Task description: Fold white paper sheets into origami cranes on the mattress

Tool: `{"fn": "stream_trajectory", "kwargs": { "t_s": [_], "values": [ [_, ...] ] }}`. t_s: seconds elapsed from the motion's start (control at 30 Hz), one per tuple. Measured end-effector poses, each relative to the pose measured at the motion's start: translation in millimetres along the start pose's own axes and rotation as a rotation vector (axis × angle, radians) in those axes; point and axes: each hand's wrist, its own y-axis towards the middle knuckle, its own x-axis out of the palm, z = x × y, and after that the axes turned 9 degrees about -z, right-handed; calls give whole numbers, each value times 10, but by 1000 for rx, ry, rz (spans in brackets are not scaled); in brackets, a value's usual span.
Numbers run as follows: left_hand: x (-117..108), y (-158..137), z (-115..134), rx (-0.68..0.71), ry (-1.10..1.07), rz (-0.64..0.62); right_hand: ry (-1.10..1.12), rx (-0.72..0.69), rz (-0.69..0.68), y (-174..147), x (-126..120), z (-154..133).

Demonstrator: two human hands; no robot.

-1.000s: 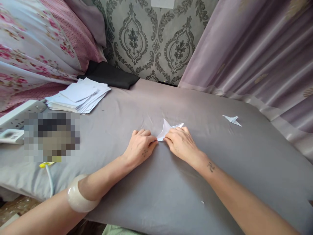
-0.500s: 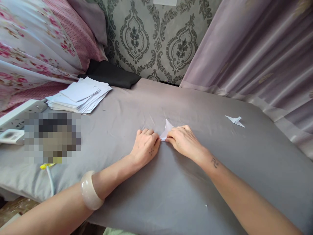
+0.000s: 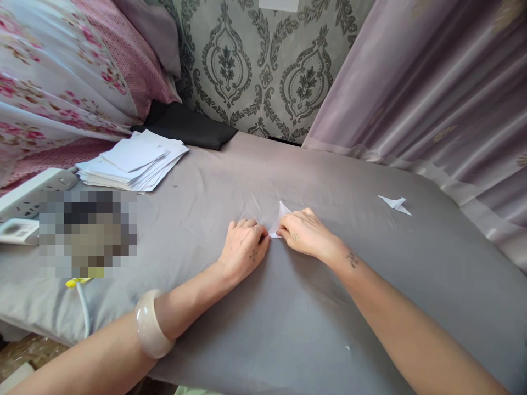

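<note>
Between my hands, a small folded piece of white paper (image 3: pixel 276 227) rests on the grey sheet (image 3: pixel 263 307), one pointed corner rising away from me. My left hand (image 3: pixel 246 241) is closed, its thumb and finger pinching the paper's left corner. Fingers curled, my right hand (image 3: pixel 305 231) grips the paper's right side and hides much of it. Over to the right lies a separate folded paper bird (image 3: pixel 396 204), touched by neither hand.
At the back left sits a stack of white paper (image 3: pixel 134 162) beside a black folded cloth (image 3: pixel 185 125). A white power strip (image 3: pixel 39 189) and a cable (image 3: pixel 85 310) lie at the left. A purple curtain (image 3: pixel 415 88) hangs along the right.
My right hand has shifted slightly left along the folded paper. My left hand keeps its pinch in nearly the same place.
</note>
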Motion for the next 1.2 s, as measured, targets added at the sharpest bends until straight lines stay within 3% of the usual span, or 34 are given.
{"fn": "stream_trajectory", "kwargs": {
  "t_s": [0.27, 0.47, 0.87, 1.07, 1.2],
  "values": [
    [-96, -73, -135, -52, -123, 46, -19, -10, -107, 76, -76, 15],
    [-62, -12, -96, -32, -174, -10, -8, -9, -147, 77, -110, 6],
    [-103, 63, -22, -136, -282, -43, -25, -5, -131, 116, -80, 24],
    [-79, 48, -13, -44, -188, -2, -29, -14, -142, 140, -86, 19],
    [-42, 66, -27, -66, -201, -17, -28, -13, -151, 137, -100, 14]
  ]
}}
